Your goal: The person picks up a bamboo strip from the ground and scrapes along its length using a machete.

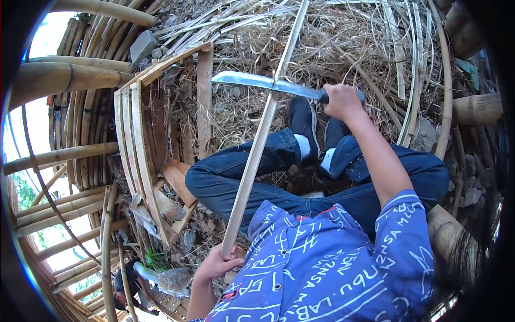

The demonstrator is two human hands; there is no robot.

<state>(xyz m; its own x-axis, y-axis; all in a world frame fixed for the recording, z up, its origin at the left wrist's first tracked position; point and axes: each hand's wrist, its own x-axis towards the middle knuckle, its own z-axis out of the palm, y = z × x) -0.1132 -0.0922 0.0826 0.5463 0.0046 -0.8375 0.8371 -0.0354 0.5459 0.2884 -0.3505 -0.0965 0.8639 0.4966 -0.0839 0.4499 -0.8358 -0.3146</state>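
Note:
My right hand point(343, 101) is wrapped around the dark handle of a machete point(244, 79), its long blade pointing left. The blade lies across a long split bamboo strip point(260, 139), touching it in its upper part. Lower down, my left hand point(217, 264) grips the same strip near its near end, beside my blue shirt. The strip slants up and to the right, past my crossed legs in jeans point(241, 182). Its far tip runs out of the top of the picture.
Curly shavings point(311, 43) cover the ground ahead. A wooden crate point(140, 145) stands at my left, with a grey stone point(142, 47) behind it. Bamboo poles point(70, 155) form a wall on the left. Long strips point(416, 70) lie at the right. Another person point(131, 287) is at lower left.

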